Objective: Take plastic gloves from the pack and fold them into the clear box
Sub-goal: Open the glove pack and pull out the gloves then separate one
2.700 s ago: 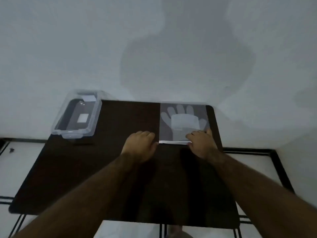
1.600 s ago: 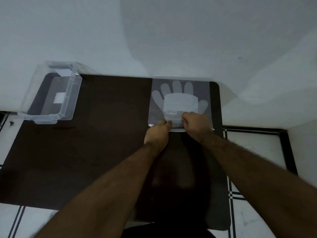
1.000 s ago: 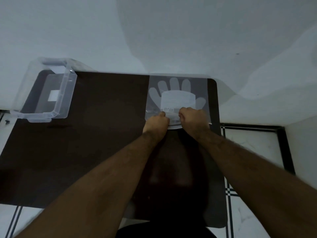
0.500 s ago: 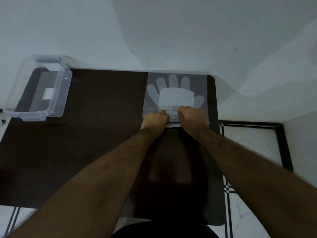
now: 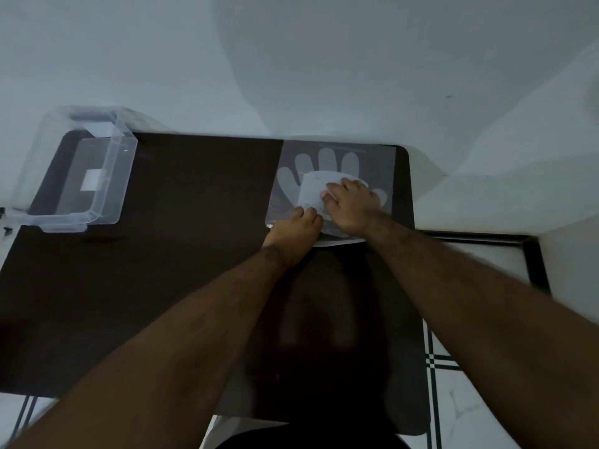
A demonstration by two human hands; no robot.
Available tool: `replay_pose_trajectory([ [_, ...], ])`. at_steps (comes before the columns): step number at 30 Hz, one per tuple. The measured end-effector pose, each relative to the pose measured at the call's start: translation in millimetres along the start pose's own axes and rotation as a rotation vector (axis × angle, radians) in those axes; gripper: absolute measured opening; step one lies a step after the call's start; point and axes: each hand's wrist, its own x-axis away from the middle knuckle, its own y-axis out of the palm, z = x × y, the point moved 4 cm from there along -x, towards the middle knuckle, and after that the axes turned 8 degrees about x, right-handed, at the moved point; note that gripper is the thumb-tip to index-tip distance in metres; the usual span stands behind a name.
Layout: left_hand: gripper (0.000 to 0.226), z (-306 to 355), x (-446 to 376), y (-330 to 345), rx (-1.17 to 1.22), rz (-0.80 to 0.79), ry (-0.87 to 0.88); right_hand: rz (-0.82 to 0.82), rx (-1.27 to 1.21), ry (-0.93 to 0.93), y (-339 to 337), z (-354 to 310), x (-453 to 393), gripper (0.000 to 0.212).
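Observation:
The clear pack of plastic gloves (image 5: 372,160) lies flat at the far right of the dark table (image 5: 181,254), a white hand shape printed on it. My left hand (image 5: 296,226) presses down on the pack's near left edge with its fingers curled. My right hand (image 5: 351,202) reaches over the pack's middle, fingertips pinching the pale label or a glove sheet there; which one I cannot tell. The clear box (image 5: 77,170) stands at the far left corner, lid off, with a white label on its bottom.
A pale wall rises directly behind the table. White tiled floor with black lines (image 5: 453,367) shows past the table's right edge. My two forearms cross the near half of the table.
My right hand has moved forward from the pack's near edge onto its middle. My left hand has stayed at the near left edge. The camera view has shifted slightly.

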Motion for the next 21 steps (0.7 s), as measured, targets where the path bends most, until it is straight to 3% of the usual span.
replay_pose_trajectory([
  [4, 0.037, 1.4, 7.4, 0.0, 0.014, 0.014, 0.039, -0.127, 0.033, 0.038, 1.5, 0.0, -11.5, 0.064],
  [21, 0.024, 50.0, 103.1, 20.1, 0.033, 0.043, 0.212, -0.13, 0.16, 0.006, 0.2, 4.8, -13.2, 0.06],
])
